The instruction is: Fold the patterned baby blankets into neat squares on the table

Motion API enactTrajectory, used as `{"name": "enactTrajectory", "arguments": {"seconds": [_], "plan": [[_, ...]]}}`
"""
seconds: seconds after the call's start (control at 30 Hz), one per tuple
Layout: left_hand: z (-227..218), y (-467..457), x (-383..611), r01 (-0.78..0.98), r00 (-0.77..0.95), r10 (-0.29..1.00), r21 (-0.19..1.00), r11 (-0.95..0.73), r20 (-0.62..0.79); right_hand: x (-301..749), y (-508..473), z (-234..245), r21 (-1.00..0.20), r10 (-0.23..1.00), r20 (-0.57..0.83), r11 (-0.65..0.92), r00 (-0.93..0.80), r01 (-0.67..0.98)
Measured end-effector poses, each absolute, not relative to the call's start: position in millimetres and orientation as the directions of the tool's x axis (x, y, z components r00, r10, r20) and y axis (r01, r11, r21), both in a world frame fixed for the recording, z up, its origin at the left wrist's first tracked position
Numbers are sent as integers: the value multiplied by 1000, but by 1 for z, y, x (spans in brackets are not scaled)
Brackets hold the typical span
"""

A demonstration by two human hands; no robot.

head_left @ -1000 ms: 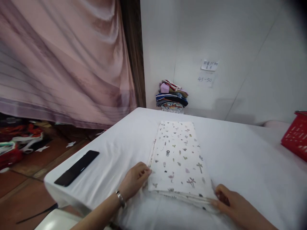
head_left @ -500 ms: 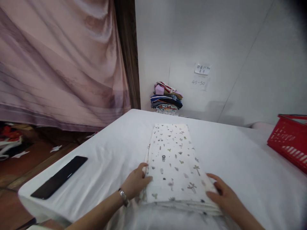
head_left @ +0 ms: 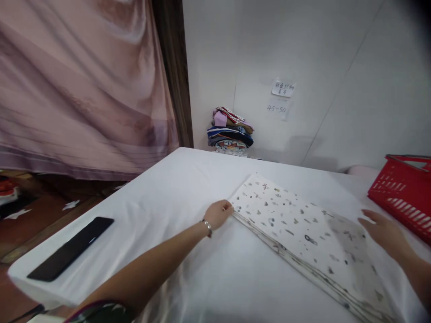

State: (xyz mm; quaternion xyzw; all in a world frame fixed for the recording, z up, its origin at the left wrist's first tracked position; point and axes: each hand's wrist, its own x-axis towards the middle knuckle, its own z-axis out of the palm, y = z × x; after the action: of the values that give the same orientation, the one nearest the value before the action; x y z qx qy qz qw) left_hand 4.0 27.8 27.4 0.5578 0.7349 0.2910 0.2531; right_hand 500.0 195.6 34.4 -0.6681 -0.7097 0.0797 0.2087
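A white folded cloth [head_left: 296, 229] printed with small plants and animals lies in several layers on the white-covered table [head_left: 161, 179], slanting from the upper middle down to the lower right. My left hand [head_left: 218, 214], with a metal bracelet at its wrist, pinches the near left corner of the cloth between thumb and fingers. Over on the right, my right hand [head_left: 382, 231] hovers beside the cloth's far edge. Its fingers are apart and hold nothing, and it casts a shadow on the fabric.
A red plastic basket [head_left: 404, 193] stands at the table's right edge. At the left lies a flat black object [head_left: 72, 249]. Behind the table rises a stack of folded clothes [head_left: 230, 130] against the wall. A pink curtain [head_left: 81, 89] hangs at the left.
The cloth has turned from pointing away from me to lying slantwise toward the right. My left hand has moved up to its corner; my right hand has let go and moved right.
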Motion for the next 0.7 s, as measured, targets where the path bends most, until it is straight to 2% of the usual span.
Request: {"name": "enactTrajectory", "arguments": {"seconds": [0.07,0.17,0.27,0.47,0.57,0.7], "plan": [[30,55,-7,718,-317,947,640,273,-48,466,188,26,-404,992,126,41,11,914],[28,85,-5,721,-337,935,610,329,-106,413,186,20,-374,961,194,256,-195,891],[25,106,5,723,-337,924,578,377,-181,369,199,23,-336,935,177,351,-307,874],[25,125,12,763,-297,913,505,403,-279,280,253,30,-330,939,31,333,-343,883],[25,125,12,781,-272,928,506,367,-253,237,279,27,-339,930,-55,326,-364,883],[24,121,9,761,-233,945,561,325,-232,198,299,19,-332,911,-97,350,-401,876]]}}
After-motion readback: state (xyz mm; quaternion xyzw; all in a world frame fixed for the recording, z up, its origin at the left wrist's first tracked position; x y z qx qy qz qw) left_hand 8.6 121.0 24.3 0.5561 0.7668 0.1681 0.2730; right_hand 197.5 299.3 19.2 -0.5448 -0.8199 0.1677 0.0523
